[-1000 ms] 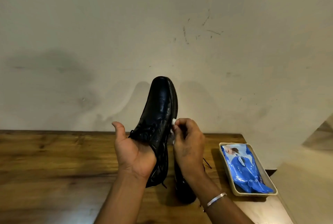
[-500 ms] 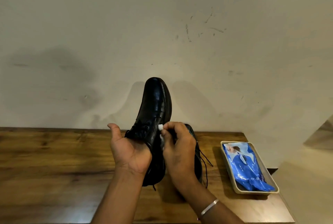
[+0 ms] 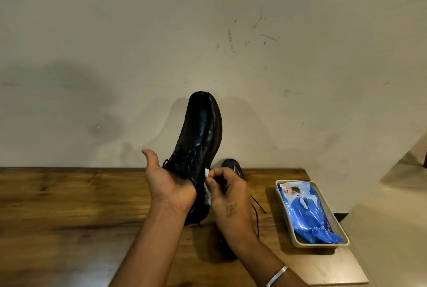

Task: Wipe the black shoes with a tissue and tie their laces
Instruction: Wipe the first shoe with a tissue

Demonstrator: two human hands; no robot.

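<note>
Right, nearest first: R wrist w/ a silver bangle (image 3: 277,276), low in the frame. R hand (image 3: 227,196) is just beyond it, fingers curled, pinching a bunched white tissue (image 3: 207,173) betw. thumb & fingertips. The tissue is pressed to the side of the raised shoe (image 3: 201,129), by the lace area. L hand (image 3: 171,189) is beside it, palm up, holding that shoe's heel end from below. Its thumb sticks out free to the left; the other fingers wrap behind the shoe, out of sight. The shoe is black & glossy, held off the table, toe pointing up & away.

Behind the R hand is the 2nd shoe (image 3: 233,165), on the wooden table (image 3: 69,206), mostly hidden w/ only its toe showing. A loose black lace (image 3: 256,212) trails on the wood just right of the R wrist. Further right, apart from both shoes, is a beige tray (image 3: 298,244) w/ a blue packet (image 3: 307,212) lying in it. At the back is a plain off-white wall (image 3: 208,32) w/ a few scuff marks.
</note>
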